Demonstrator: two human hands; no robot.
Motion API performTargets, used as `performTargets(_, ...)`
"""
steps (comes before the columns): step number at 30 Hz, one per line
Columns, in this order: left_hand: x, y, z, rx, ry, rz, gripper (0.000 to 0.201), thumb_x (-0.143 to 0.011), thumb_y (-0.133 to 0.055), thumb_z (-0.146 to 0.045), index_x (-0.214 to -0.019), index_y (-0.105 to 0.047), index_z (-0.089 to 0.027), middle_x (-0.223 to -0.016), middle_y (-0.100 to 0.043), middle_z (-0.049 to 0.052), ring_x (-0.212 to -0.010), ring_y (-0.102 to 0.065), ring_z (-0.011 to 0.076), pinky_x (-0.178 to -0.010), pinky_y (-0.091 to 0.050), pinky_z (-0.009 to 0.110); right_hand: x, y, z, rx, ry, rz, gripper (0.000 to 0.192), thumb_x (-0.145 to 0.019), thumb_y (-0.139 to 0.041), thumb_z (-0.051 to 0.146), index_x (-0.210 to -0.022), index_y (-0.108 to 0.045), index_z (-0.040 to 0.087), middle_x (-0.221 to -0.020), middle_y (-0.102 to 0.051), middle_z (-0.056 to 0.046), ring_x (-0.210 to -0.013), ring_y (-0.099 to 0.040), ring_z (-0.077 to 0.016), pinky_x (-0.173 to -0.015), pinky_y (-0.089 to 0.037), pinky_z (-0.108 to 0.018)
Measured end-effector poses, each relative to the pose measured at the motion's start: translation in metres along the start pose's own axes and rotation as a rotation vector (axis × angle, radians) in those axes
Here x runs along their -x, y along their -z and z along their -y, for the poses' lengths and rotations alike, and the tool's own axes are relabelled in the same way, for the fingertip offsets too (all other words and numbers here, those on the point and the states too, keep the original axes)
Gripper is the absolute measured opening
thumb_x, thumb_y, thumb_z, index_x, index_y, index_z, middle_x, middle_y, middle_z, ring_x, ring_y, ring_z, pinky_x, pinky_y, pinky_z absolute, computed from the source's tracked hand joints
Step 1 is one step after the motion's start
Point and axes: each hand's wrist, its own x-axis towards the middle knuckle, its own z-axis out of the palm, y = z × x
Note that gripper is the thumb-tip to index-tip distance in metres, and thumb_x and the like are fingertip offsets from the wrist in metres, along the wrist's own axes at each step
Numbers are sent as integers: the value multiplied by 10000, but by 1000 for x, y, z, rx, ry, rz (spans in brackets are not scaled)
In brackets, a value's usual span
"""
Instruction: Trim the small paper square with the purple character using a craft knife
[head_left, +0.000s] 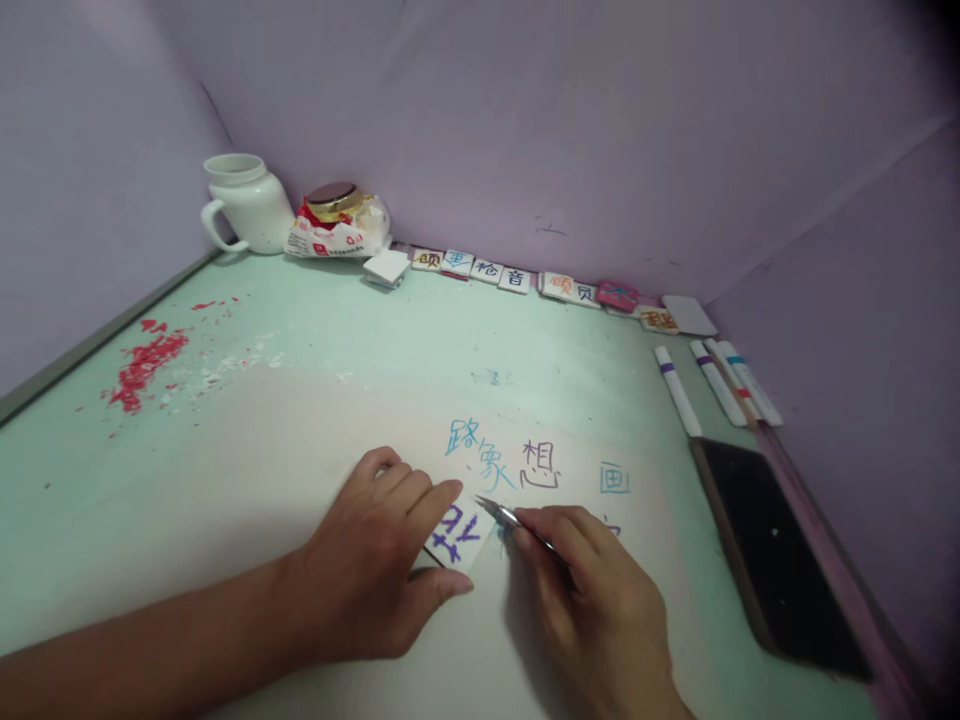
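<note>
Left hand [375, 575] pins a small white tile [456, 535] flat on the table [315, 400], fingers along its near and left edges, thumb tucked under at the front; the tile carries a blue-purple painted character. Right hand [600, 610] is closed in a pen-style grip on a thin metal blade tool [499, 513], tip touching or just off the tile's right edge, can't tell which. To do this well, I'd judge: keep the left fingertips clear of the blade's line, keep pressure down so the tile can't skate, work the tip with short strokes away from the holding hand. Just beyond, blue and purple characters [510, 460] are written straight on the table surface. Right side: a dark phone-like slab [780, 560], then four white markers [712, 385] with coloured bands. Left, well apart: red and white crumbs [150, 365]. Far edge by the wall: a row of lettered tiles [517, 278], a blank white block [387, 267], a wrapped jar with a gold lid [337, 225], a white jug [244, 205].
</note>
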Motion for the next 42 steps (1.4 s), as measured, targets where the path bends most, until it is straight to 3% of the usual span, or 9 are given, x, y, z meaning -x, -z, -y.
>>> performTargets(5, -2, -1, -6, -48, 56, -29, 558, -733, -705, -383, -1172, -534, -84, -914, -592, 103, -827, -509, 275, -863, -351, 503, -1, -2, 3, 33, -18, 5, 134, -931, -517, 257, -962, -647, 243, -853, -682, -5, -727, -625, -147, -607, -412, -253)
performTargets(20, -3, -2, -11, -44, 52, -32, 501, -767, -624, -275, -1215, -528, -72, -1026, -596, 127, -901, -510, 278, -870, -366, 480, 1, -4, 0, 213, 39, -36, 216, -962, -431, 275, -907, -638, 252, -717, -635, 37, -672, -567, -141, -577, -333, -258)
performTargets(26, -4, 0, -11, -23, 38, -40, 484, -777, -606, -262, -1211, -529, -65, -1013, -597, 128, -886, -508, 271, -847, -380, 467, 0, -2, 3, 150, -89, -7, 282, -980, -399, 387, -926, -652, 276, -730, -663, 53, -595, -596, -119, -519, -334, -249)
performTargets(32, -6, 0, -9, 15, 7, -13, 493, -773, -600, -225, -1229, -515, -58, -1036, -589, 139, -909, -517, 274, -870, -378, 479, -7, 1, 8, 75, -192, 28, 317, -848, -564, 555, -945, -651, 266, -760, -697, 26, -629, -630, -158, -557, -411, -262)
performTargets(38, -6, 1, -10, 50, -29, 15, 485, -769, -586, -197, -1226, -514, -51, -1049, -583, 143, -918, -521, 273, -893, -369, 497, -10, -3, 11, 125, -167, 35, 236, -845, -566, 432, -1006, -630, 272, -853, -714, 15, -692, -663, -177, -589, -447, -286)
performTargets(42, -5, 3, -10, 53, -37, 5, 468, -771, -583, -193, -1216, -515, -66, -1036, -580, 133, -902, -519, 266, -890, -372, 496, -12, -4, 9, 53, -270, -60, 212, -864, -522, 332, -1044, -611, 263, -881, -708, 9, -723, -669, -159, -603, -471, -277)
